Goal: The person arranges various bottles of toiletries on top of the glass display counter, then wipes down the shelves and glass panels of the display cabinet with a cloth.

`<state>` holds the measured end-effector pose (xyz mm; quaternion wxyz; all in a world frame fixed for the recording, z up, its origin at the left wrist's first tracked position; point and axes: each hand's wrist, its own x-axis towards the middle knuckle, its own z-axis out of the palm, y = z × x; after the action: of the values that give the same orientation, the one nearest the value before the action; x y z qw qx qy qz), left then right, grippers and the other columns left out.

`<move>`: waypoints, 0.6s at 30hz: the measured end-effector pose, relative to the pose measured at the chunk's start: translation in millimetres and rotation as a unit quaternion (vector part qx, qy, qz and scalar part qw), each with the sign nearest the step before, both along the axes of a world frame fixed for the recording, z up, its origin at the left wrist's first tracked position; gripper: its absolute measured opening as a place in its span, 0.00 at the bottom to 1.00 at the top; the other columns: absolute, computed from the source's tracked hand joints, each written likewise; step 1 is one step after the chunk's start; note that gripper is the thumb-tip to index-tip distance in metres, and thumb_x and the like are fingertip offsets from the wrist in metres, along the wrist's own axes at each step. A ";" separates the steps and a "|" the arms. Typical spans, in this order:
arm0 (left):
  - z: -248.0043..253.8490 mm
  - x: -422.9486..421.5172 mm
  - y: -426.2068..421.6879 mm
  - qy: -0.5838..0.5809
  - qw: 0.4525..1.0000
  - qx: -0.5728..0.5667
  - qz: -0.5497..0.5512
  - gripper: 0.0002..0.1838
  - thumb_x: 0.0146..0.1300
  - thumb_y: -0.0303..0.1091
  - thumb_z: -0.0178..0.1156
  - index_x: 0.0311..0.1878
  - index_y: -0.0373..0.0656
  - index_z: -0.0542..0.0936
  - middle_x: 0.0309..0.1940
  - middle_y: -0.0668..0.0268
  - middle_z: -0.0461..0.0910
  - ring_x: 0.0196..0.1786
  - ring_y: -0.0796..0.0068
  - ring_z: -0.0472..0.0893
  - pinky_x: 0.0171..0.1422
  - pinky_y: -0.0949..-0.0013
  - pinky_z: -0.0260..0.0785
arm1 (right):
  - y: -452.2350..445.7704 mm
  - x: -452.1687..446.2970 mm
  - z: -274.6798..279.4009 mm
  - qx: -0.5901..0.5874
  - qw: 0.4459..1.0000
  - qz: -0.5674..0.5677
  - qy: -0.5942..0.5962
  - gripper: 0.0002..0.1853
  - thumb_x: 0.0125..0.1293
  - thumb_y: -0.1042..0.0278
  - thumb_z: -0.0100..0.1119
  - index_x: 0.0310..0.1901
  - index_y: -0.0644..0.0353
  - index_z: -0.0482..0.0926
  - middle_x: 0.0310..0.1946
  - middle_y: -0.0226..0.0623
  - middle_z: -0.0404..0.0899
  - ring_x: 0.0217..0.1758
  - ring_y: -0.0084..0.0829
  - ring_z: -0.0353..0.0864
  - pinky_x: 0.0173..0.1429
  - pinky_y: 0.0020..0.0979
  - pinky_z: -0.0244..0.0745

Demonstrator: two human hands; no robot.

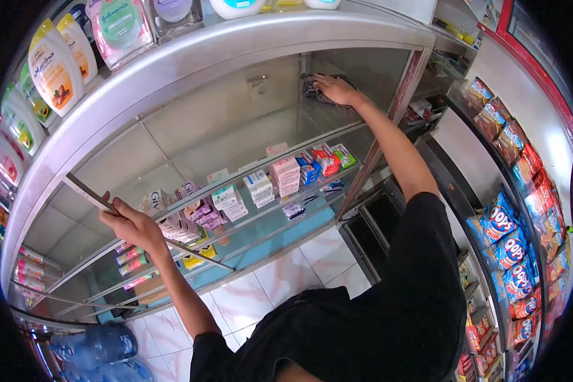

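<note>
Inside the glass display case (235, 127), my right hand (335, 89) presses on a dark crumpled cloth (328, 94) at the far right end of the upper glass shelf. Its fingers lie over the cloth. At the left, my left hand (134, 224) is wrapped round a metal frame strip (88, 193) of the case front. Below and between the hands, small boxes stand in a row on a lower shelf: white boxes (259, 188), a pink stack (285, 176), a blue box (308, 168) and a red box (326, 160).
Bottles of lotion (56, 67) line the case top. Snack bags (512, 248) hang on curved racks at the right. Large blue water bottles (111, 342) are on the floor at the lower left. White tiles (254, 296) lie below the case.
</note>
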<state>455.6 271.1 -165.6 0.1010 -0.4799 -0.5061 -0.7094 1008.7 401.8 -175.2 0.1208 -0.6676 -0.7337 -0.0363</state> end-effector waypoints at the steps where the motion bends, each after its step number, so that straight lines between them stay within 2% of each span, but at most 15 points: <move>1: 0.3 0.1 0.8 0.000 1.000 -0.003 0.004 0.13 0.77 0.35 0.48 0.55 0.37 0.73 0.28 0.67 0.69 0.29 0.76 0.64 0.33 0.69 0.58 | 3.3 19.8 -13.0 0.014 1.000 0.000 -0.001 0.30 0.79 0.47 0.31 0.72 0.56 0.64 0.77 0.38 0.55 0.79 0.43 0.54 0.78 0.51 0.50; 3: 1.0 0.6 1.3 0.000 1.000 -0.006 0.010 0.13 0.77 0.35 0.48 0.55 0.37 0.73 0.29 0.65 0.71 0.30 0.75 0.66 0.34 0.69 0.60 | -16.9 32.6 -20.4 0.024 0.999 -0.020 0.008 0.30 0.79 0.48 0.30 0.71 0.58 0.64 0.77 0.41 0.55 0.78 0.44 0.55 0.78 0.51 0.52; 5: 1.9 2.9 1.1 -0.004 1.000 -0.004 0.013 0.13 0.77 0.35 0.48 0.56 0.36 0.73 0.30 0.64 0.72 0.31 0.74 0.67 0.35 0.68 0.61 | -74.5 14.0 0.2 0.020 0.998 -0.057 0.022 0.29 0.79 0.50 0.31 0.71 0.61 0.64 0.76 0.47 0.55 0.78 0.45 0.56 0.76 0.50 0.55; 8: -3.0 0.6 5.3 -0.006 1.000 0.022 -0.003 0.14 0.76 0.35 0.48 0.56 0.36 0.73 0.32 0.64 0.72 0.31 0.75 0.67 0.35 0.68 0.61 | -111.9 -1.7 -1.9 0.052 0.991 -0.114 -0.038 0.28 0.78 0.54 0.34 0.68 0.65 0.67 0.73 0.55 0.60 0.74 0.50 0.63 0.74 0.47 0.60; 9: -3.4 0.5 5.0 -0.023 1.000 0.007 -0.009 0.14 0.77 0.36 0.48 0.57 0.37 0.74 0.36 0.61 0.74 0.36 0.72 0.69 0.39 0.70 0.63 | -116.8 -5.3 -1.8 0.066 0.991 -0.110 -0.037 0.27 0.78 0.54 0.35 0.67 0.65 0.68 0.71 0.55 0.62 0.72 0.51 0.65 0.74 0.47 0.61; 14: 0.1 5.0 6.2 -0.023 1.000 0.011 0.006 0.14 0.77 0.35 0.48 0.55 0.36 0.73 0.30 0.67 0.66 0.30 0.77 0.62 0.32 0.69 0.56 | -115.5 -4.9 -4.9 0.138 0.988 -0.072 -0.007 0.24 0.77 0.57 0.39 0.63 0.65 0.73 0.66 0.56 0.69 0.66 0.56 0.72 0.72 0.47 0.63; 18: -0.6 3.6 3.7 -0.028 1.000 0.012 -0.010 0.13 0.77 0.35 0.47 0.55 0.36 0.73 0.29 0.68 0.64 0.29 0.77 0.61 0.32 0.69 0.54 | -98.8 -5.1 -0.1 0.095 0.991 -0.092 0.001 0.25 0.76 0.55 0.39 0.66 0.63 0.71 0.67 0.53 0.69 0.67 0.56 0.71 0.72 0.47 0.64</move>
<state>459.2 274.8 -166.2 0.0858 -0.4638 -0.4958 -0.7292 1003.6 302.9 -175.3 0.1805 -0.7178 -0.6623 -0.1162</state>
